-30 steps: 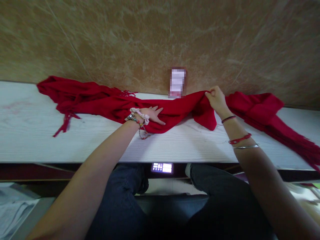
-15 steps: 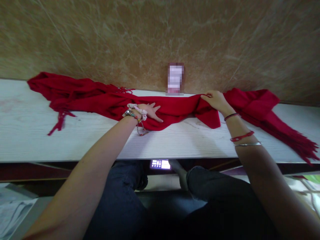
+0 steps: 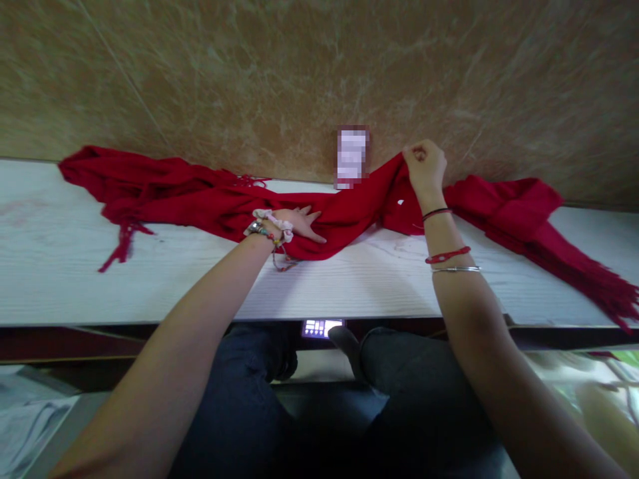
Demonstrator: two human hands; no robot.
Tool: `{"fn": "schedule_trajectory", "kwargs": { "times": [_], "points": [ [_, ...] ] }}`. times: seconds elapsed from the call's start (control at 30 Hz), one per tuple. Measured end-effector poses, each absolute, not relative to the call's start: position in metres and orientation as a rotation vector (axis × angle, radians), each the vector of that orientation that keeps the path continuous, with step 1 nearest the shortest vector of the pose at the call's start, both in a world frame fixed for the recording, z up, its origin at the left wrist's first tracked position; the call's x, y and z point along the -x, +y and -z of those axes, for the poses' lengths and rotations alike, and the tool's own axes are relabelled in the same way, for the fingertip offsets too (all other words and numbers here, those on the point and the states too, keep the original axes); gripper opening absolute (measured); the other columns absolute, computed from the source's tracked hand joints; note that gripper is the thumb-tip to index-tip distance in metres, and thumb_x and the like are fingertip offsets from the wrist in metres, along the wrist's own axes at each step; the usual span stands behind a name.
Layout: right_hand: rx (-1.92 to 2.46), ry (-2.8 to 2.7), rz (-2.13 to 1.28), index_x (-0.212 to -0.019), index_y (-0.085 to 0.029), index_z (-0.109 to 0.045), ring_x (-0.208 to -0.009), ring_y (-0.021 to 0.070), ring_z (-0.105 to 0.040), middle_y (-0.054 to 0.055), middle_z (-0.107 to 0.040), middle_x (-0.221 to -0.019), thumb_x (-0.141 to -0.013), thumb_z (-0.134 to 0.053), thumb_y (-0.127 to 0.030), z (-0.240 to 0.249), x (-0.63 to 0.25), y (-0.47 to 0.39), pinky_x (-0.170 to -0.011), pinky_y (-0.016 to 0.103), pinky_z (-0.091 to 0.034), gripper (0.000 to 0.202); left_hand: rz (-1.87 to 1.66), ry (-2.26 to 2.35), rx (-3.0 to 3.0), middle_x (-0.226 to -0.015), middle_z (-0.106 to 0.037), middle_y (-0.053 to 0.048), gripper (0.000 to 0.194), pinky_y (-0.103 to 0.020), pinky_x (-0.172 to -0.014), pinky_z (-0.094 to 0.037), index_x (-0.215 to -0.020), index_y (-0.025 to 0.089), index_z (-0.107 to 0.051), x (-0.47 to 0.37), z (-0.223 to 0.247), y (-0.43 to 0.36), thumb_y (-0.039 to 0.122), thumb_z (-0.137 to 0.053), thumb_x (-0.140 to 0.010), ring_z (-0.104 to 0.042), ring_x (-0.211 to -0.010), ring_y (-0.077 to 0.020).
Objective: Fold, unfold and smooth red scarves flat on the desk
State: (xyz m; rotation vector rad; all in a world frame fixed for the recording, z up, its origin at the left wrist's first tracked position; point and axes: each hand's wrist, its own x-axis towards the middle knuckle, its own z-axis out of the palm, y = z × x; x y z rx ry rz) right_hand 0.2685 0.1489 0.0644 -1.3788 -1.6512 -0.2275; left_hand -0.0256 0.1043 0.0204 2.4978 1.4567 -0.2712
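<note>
A long red scarf (image 3: 200, 203) with fringed ends stretches along the white tabletop (image 3: 170, 286), partly bunched at the left. Flat on its middle lies my left hand (image 3: 300, 223), fingers spread, pressing the cloth. My right hand (image 3: 426, 166) pinches the scarf's edge and holds that stretch raised off the table, near the wall. On the right, beyond my right wrist, more red fabric (image 3: 519, 206) lies folded, its fringe hanging toward the table's front edge. A small white spot shows on the cloth below my right hand.
A brown marbled wall (image 3: 239, 86) rises behind the table, with a blurred-out rectangular item (image 3: 352, 154) against it. Below the table edge a lit screen (image 3: 319, 328) shows near my foot. At lower left stands a grey box (image 3: 74, 426) with papers.
My right hand has moved up and slightly left, lifting the scarf's edge from the table. My left hand stays spread in place on the cloth. My foot below has shifted left.
</note>
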Motion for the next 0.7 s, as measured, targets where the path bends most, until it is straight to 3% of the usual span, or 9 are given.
{"fn": "schedule_trajectory", "kwargs": {
  "times": [0.13, 0.37, 0.57, 0.7],
  "points": [
    [1.324, -1.678, 0.228, -0.095, -0.018, -0.060, -0.080, 0.0199, -0.059, 0.004, -0.059, -0.077, -0.088, -0.031, -0.055, -0.062, -0.258, 0.156, -0.071, 0.038, -0.048, 0.048, 0.383, 1.461, -2.452, -0.151, -0.003, -0.010, 0.105, -0.042, -0.108, -0.019, -0.145, 0.023, -0.009, 0.024, -0.016, 0.112, 0.073, -0.048, -0.062, -0.011, -0.137, -0.0318],
    [1.355, -1.627, 0.163, -0.091, -0.016, -0.059, -0.082, 0.0202, -0.059, 0.005, -0.059, -0.078, -0.087, -0.032, -0.056, -0.058, -0.248, 0.169, -0.072, 0.039, -0.048, 0.049, 0.294, 1.469, -2.451, -0.151, -0.008, -0.008, 0.092, -0.038, -0.107, -0.020, -0.145, 0.022, -0.013, 0.024, -0.028, 0.095, 0.065, -0.044, -0.069, -0.014, -0.137, -0.0277],
    [1.287, -1.650, 0.146, -0.090, -0.017, -0.059, -0.080, 0.0194, -0.059, 0.004, -0.059, -0.076, -0.087, -0.028, -0.057, -0.058, -0.225, 0.171, -0.070, 0.037, -0.048, 0.050, 0.305, 1.458, -2.463, -0.152, -0.004, -0.007, 0.088, -0.032, -0.109, -0.015, -0.145, 0.019, -0.013, 0.029, -0.028, 0.090, 0.061, -0.040, -0.072, -0.009, -0.138, -0.0226],
    [1.266, -1.703, 0.106, -0.090, -0.018, -0.059, -0.082, 0.0197, -0.059, 0.004, -0.059, -0.076, -0.087, -0.031, -0.056, -0.062, -0.212, 0.165, -0.073, 0.037, -0.047, 0.047, 0.345, 1.474, -2.436, -0.152, -0.004, -0.007, 0.090, -0.034, -0.109, -0.016, -0.145, 0.020, -0.012, 0.027, -0.034, 0.087, 0.063, -0.041, -0.071, -0.010, -0.138, -0.0251]
  ]
}}
